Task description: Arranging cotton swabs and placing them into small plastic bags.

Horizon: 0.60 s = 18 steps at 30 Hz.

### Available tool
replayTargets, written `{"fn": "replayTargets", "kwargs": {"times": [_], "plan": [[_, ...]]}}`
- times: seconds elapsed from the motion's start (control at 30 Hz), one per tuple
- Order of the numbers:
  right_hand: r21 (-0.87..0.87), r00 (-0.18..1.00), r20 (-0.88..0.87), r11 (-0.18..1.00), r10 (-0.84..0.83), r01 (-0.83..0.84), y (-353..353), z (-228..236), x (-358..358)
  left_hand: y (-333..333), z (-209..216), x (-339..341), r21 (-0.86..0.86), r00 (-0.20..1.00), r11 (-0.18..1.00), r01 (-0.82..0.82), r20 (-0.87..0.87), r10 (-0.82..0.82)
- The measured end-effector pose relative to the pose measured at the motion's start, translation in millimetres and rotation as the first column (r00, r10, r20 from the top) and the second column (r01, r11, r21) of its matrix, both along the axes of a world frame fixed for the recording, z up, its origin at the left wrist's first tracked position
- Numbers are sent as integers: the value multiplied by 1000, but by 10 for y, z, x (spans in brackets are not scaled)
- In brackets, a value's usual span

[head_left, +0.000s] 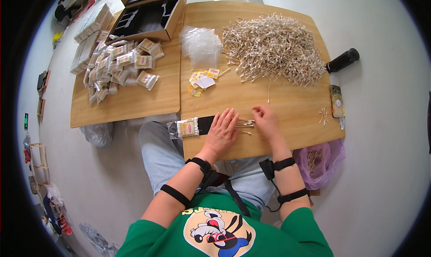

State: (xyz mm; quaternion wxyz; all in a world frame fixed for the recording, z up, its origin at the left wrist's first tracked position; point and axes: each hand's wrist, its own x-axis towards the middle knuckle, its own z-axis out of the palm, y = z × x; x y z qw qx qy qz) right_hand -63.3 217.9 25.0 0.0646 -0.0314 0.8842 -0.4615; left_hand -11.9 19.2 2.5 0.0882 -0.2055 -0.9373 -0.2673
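Note:
My left hand point(222, 132) lies flat, fingers stretched out, over a black strip point(205, 125) on the wooden table. Several loose cotton swabs point(245, 122) stick out from beneath its right side. At the strip's left end is a clear bag point(187, 127) packed with cotton swabs and a yellow card; its left end hangs past the table edge. My right hand point(266, 123) is closed just right of the loose swab tips, thumb and fingers curled together. Whatever it may pinch is hidden. A single cotton swab point(268, 94) lies beyond my right hand.
A large heap of cotton swabs point(276, 48) covers the far right. Clear empty bags point(201, 46) and small cards point(204, 81) lie left of it. Filled packs point(123, 61) pile up beside an open cardboard box point(173, 21). A black bottle point(343, 60) and a phone-like object point(336, 102) sit at the right edge.

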Motion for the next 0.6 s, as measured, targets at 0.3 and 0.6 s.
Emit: {"fn": "replayTargets", "kwargs": {"times": [0.3,0.6], "plan": [[473,932,-336,830,-139,295,237,-205,-348,27,27,-22,-52,994,996,68,94,-63],[112,1000,-12,993,-21,22,-107,3,-260,5,41,-13,-60,998,998,19,54,-15]]}}
